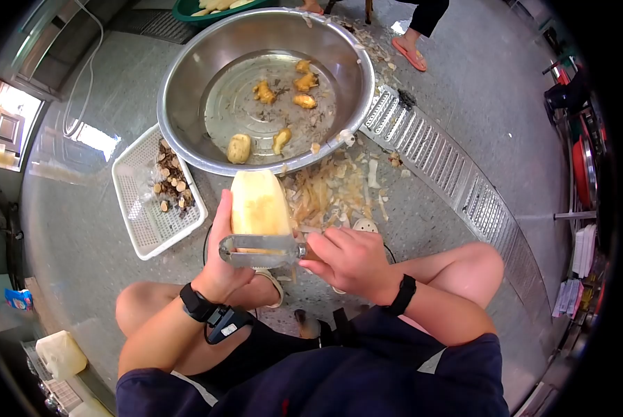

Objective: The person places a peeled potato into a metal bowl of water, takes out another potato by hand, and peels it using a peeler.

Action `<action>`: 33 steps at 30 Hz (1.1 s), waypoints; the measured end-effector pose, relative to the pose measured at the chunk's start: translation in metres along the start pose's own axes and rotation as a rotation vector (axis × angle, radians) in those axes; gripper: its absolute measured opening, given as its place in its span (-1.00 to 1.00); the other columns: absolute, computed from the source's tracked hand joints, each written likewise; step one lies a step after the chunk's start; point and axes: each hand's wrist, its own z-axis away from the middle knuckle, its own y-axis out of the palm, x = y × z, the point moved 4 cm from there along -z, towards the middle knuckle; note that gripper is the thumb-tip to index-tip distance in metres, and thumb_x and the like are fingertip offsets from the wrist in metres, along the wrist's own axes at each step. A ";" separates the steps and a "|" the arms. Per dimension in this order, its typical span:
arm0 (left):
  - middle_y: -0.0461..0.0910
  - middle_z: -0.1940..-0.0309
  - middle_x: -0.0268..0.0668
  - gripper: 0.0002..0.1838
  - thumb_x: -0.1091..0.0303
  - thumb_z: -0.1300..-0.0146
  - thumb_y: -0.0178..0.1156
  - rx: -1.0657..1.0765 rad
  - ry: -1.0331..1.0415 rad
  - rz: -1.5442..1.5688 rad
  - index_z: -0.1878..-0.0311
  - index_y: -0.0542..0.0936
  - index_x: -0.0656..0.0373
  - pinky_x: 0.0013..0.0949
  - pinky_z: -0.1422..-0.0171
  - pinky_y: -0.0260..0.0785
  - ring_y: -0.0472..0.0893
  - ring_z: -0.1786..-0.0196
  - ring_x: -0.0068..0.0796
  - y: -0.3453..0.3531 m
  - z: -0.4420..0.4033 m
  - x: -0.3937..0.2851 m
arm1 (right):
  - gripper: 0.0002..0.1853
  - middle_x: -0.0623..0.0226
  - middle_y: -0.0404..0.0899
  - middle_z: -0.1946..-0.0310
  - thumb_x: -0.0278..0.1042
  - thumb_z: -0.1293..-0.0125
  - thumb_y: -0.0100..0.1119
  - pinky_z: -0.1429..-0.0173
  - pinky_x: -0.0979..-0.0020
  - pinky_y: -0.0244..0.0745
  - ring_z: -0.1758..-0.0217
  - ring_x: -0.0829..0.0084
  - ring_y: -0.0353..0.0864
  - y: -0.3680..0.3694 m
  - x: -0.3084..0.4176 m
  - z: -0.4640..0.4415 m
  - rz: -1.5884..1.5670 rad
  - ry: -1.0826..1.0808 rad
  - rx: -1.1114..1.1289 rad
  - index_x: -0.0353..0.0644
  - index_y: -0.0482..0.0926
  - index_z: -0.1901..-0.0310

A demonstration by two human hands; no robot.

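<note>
My left hand is closed around the lower left side of a large, pale-yellow peeled root vegetable; its exact kind I cannot tell. My right hand grips the brown handle of a peeler. The wide metal blade of this peeler lies across the vegetable's near end, its tip by my left fingers. Just beyond stands a big steel basin with shallow water. In it lie several knobbly ginger pieces and a rounded, yellowish potato-like piece.
A white plastic basket with cut brown pieces is left of the basin. Peelings litter the floor in front. A metal drain grate curves along the right. Another person's sandalled foot and a green tub are at the back.
</note>
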 end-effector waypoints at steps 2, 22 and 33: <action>0.72 0.01 -0.01 -0.23 -0.34 -0.58 -0.27 0.010 -0.028 0.019 -0.36 0.48 0.18 0.02 -0.13 0.65 0.77 0.04 -0.01 0.003 0.001 -0.003 | -0.68 0.44 0.41 0.48 0.05 -0.31 0.35 0.49 0.36 0.43 0.48 0.43 0.58 -0.001 -0.001 -0.002 0.025 -0.009 0.008 0.01 0.57 0.17; 0.70 -0.10 -0.14 -0.26 -0.34 -0.57 -0.22 -0.150 0.109 0.011 -0.38 0.49 0.12 0.04 -0.27 0.58 0.72 -0.09 -0.01 -0.012 -0.008 -0.008 | -0.66 0.41 0.45 0.43 0.02 -0.29 0.37 0.45 0.31 0.46 0.46 0.37 0.59 0.006 0.004 -0.013 -0.013 0.188 0.011 -0.03 0.55 0.15; 0.64 -0.20 -0.24 -0.34 -0.25 -0.62 -0.20 -0.016 0.131 -0.062 -0.42 0.46 0.09 -0.13 -0.35 0.49 0.66 -0.19 -0.28 -0.012 -0.006 -0.014 | -0.71 0.40 0.49 0.43 0.06 -0.44 0.21 0.48 0.31 0.51 0.44 0.38 0.66 0.005 -0.001 -0.022 0.008 0.159 0.029 0.01 0.52 0.17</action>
